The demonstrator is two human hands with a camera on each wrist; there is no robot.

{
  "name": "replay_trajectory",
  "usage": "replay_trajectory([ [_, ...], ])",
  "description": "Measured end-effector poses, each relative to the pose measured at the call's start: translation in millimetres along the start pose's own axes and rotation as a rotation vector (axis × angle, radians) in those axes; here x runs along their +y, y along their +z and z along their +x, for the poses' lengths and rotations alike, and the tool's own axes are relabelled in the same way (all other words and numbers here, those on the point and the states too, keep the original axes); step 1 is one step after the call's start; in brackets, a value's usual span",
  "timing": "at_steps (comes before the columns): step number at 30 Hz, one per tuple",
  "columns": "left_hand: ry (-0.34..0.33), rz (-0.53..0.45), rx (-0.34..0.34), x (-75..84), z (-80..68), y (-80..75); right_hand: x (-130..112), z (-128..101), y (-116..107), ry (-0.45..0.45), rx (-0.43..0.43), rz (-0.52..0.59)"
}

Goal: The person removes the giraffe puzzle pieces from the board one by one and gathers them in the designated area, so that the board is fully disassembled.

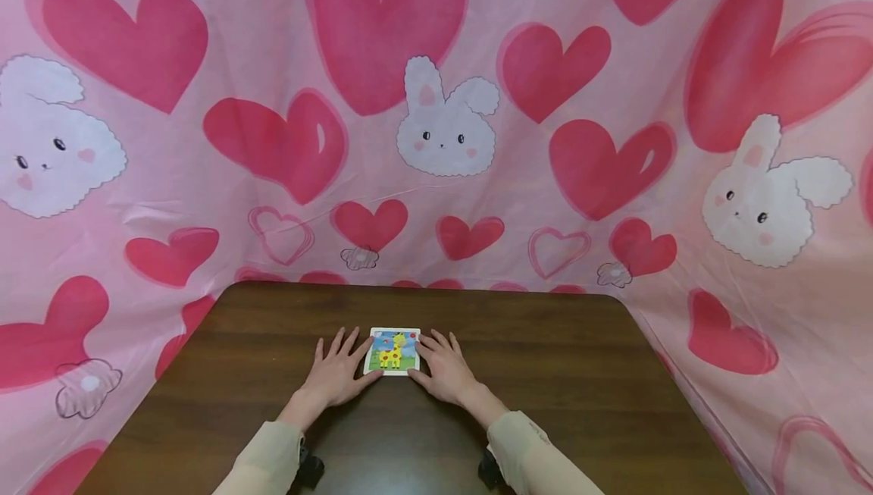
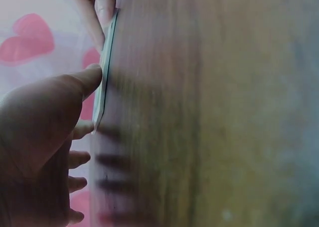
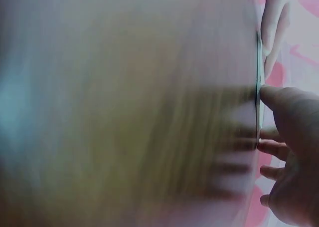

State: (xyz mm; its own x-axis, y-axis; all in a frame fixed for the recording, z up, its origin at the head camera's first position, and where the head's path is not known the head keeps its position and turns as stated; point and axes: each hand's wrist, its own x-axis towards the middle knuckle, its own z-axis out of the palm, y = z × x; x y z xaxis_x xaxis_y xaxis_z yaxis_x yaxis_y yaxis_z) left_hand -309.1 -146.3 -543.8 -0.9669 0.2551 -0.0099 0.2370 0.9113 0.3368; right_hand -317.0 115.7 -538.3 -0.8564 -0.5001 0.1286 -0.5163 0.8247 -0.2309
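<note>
Both hands flank a giraffe puzzle board lying flat on the bench.

Left hand (image 1: 339, 375) and right hand (image 1: 443, 372) rest apart, fingers straight, thumbs touching the board's (image 1: 393, 351) side edges. It looks thin, stiff and light, best lifted by its edges; the wrist views show that slim edge (image 2: 103, 90), while the head view shows its picture and the heart-patterned cloth (image 1: 436, 116) beyond.

A dark wooden table (image 1: 580, 374) stands before pink heart-and-bunny cloth (image 1: 436, 123).

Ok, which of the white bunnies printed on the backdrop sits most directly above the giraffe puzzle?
The middle bunny, straight above the giraffe puzzle that both hands flank. The other two sit far off at the left edge and the right side.
</note>
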Motion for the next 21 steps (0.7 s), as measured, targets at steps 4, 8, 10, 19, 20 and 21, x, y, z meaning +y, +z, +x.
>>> replay_trajectory([
  [4, -0.002, 0.007, 0.003, -1.3, -5.6, -1.1, -8, -1, 2, -0.008, 0.010, -0.029],
  [8, -0.009, 0.011, 0.008, -3.0, -11.6, -1.2, -12, -3, 5, -0.012, 0.014, -0.049],
  [10, -0.009, 0.006, 0.011, -3.8, -14.4, -1.0, -14, -4, 6, -0.016, 0.019, -0.051],
  [19, 0.000, -0.022, 0.029, -8.2, -26.3, -0.4, -21, -7, 10, -0.022, 0.010, -0.046],
  [20, 0.000, -0.025, 0.029, -8.5, -27.3, -0.6, -21, -8, 11, -0.025, 0.012, -0.047],
  [21, 0.001, -0.028, 0.031, -8.8, -28.2, -0.8, -22, -8, 11, -0.027, 0.013, -0.049],
])
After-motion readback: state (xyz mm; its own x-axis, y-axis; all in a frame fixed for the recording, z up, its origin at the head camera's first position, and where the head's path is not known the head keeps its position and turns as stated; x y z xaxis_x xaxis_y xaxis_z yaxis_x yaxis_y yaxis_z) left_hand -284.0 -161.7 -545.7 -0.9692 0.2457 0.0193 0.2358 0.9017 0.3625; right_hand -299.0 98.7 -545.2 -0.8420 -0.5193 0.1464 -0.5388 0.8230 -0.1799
